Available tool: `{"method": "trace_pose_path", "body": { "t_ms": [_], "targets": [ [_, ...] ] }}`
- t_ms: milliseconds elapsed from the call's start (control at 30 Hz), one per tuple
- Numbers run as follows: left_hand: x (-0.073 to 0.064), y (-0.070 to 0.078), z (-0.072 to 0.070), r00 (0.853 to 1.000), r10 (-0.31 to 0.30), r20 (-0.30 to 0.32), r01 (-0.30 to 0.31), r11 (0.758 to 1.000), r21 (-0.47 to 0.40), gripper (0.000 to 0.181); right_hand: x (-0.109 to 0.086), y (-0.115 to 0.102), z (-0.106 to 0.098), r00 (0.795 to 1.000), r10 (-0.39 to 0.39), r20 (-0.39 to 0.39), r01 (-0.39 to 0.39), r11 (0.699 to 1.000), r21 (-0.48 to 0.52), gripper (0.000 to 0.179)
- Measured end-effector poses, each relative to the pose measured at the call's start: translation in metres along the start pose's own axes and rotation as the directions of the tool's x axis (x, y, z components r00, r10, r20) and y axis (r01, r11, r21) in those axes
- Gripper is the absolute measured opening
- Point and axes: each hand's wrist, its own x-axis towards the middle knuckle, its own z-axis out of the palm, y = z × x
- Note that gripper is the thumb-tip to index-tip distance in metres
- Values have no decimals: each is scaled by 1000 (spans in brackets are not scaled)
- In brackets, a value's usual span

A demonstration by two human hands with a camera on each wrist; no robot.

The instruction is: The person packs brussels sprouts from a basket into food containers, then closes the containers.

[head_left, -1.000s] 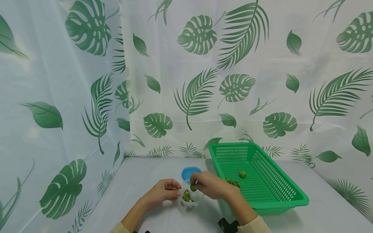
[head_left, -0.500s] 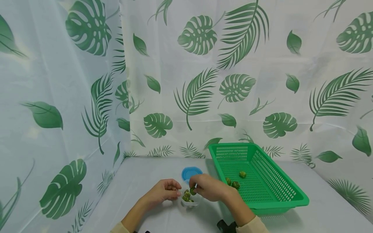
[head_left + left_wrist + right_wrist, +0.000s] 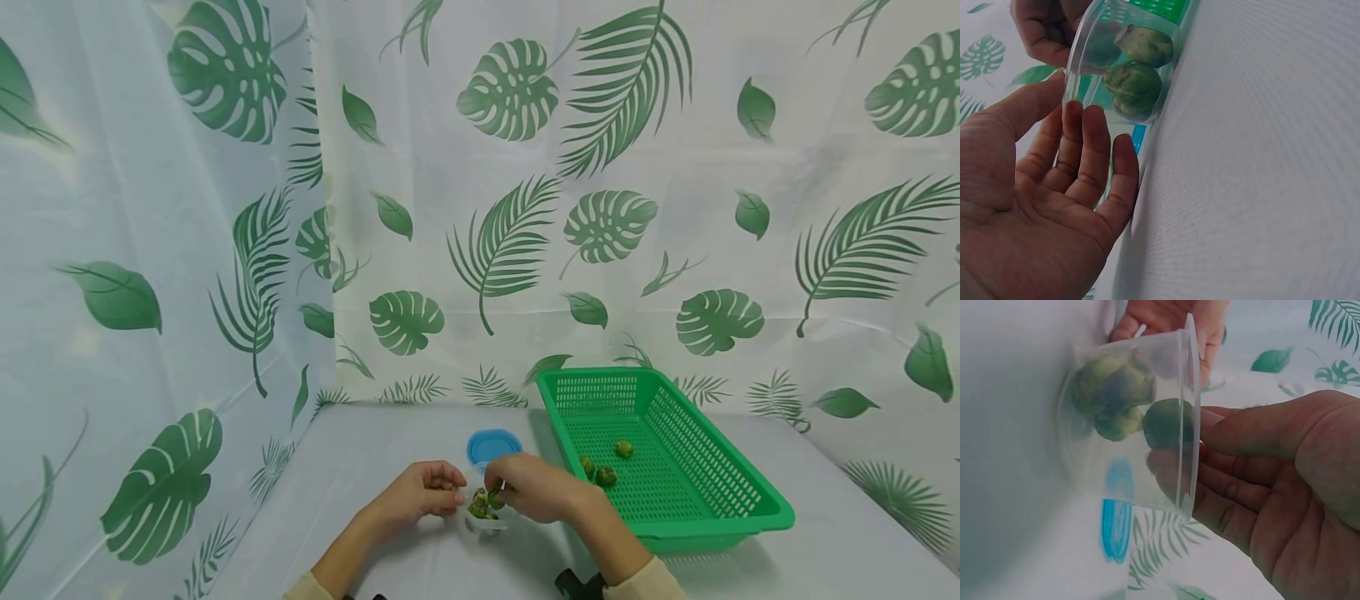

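Note:
A small clear plastic container (image 3: 489, 523) stands on the white table, with Brussels sprouts (image 3: 1134, 90) inside. My right hand (image 3: 542, 490) reaches over its rim from the right. Thumb and fingertips pinch one green Brussels sprout (image 3: 1165, 425), seen through the clear wall just inside the mouth. On the other side my left hand (image 3: 420, 498) is at the container, its fingers loosely bent. In the left wrist view, the thumb and fingertips rest at the outside of the rim, not wrapped around it.
The blue lid (image 3: 492, 448) lies just behind the container. To the right stands a green perforated basket (image 3: 712, 483) holding a few Brussels sprouts (image 3: 606, 476). A dark object (image 3: 577, 586) shows beside the right wrist. Leaf-patterned sheets (image 3: 502, 242) hang behind and left.
My right hand has moved slightly left and down with the Brussels sprout, bringing it into the container's mouth. The left hand has stayed in place.

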Motion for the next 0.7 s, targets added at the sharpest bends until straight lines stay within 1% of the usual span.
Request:
{"method": "trace_pose_path", "body": {
  "t_ms": [267, 500, 700],
  "targets": [
    [0, -1, 0, 1000, 4, 5, -3, 1000, -9, 40, 1, -2, 3, 999, 28, 19, -28, 999, -21, 15],
    [0, -1, 0, 1000, 4, 2, -4, 1000, -3, 36, 2, -3, 7, 1000, 15, 4, -15, 998, -65, 17],
    [-1, 0, 1, 1000, 3, 4, -3, 1000, 0, 35, 3, -2, 9, 1000, 21, 5, -21, 997, -77, 16]
  ]
}}
